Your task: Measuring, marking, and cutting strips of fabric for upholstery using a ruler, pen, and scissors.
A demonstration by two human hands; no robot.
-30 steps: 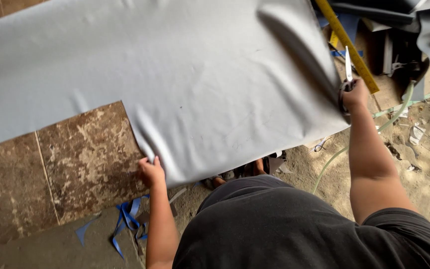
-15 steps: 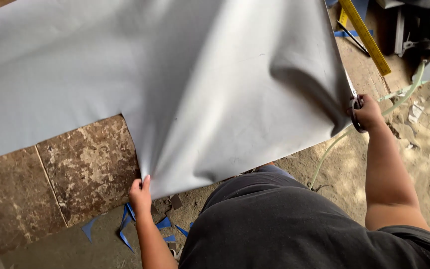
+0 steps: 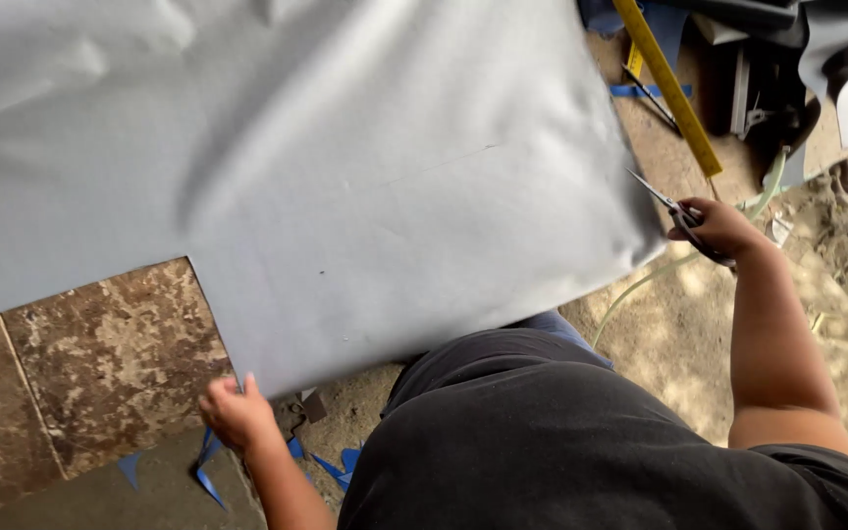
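Head view: left hand [image 3: 236,412] pinches the grey sheet's [image 3: 345,177] near corner over the worn worktop [image 3: 100,363]; right hand [image 3: 723,228] grips scissors [image 3: 662,201], fingers curled through the handles, beside the sheet's right edge.

Black short-sleeved shirt [image 3: 581,442], loose, smooth fabric, soft folds across front. Both forearms bare below sleeves. Left hand [image 3: 238,412] and right hand [image 3: 723,228] bare, no gloves, no watch, no rings visible. Blue trousers [image 3: 561,329] showing past shirt.
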